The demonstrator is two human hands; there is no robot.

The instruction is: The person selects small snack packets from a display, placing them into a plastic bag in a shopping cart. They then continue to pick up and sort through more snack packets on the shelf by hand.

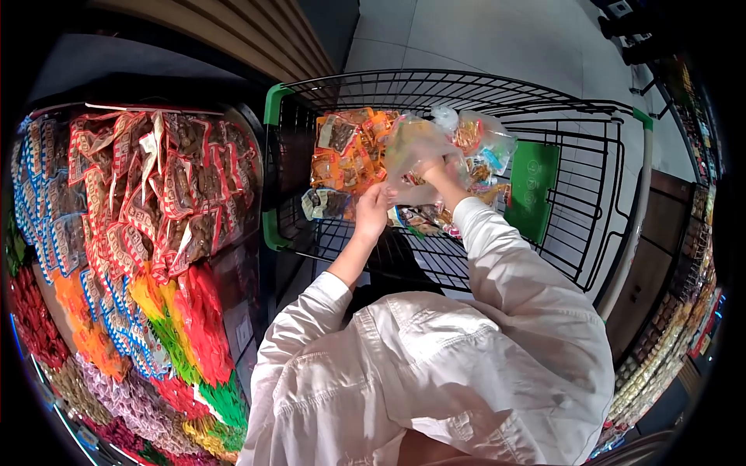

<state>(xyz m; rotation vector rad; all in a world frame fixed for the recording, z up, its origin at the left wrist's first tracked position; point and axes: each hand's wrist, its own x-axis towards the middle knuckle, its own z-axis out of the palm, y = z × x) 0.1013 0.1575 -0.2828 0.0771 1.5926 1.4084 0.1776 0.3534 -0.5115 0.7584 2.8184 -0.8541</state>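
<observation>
A clear plastic bag [412,147] is held over the shopping cart [466,75], with some yellow-orange and green showing through it. My left hand [373,208] is closed, pinching the bag's near left edge. My right hand [435,168] is at the bag's right side, its fingers blurred behind or inside the film, so their grip is hidden. Below and left of the bag lie orange snack packets [342,167] and a blue-edged packet [325,203]. Another filled clear bag [486,136] rests just right of my right hand.
On the left, a display holds red-and-white packets [171,179], blue-and-white packets [62,210] and several heaps of coloured wrapped sweets [206,318]. A green panel [532,190] is inside the cart's right end. Stocked shelves [676,311] run along the right. Someone's dark shoes [645,46] show at the top right.
</observation>
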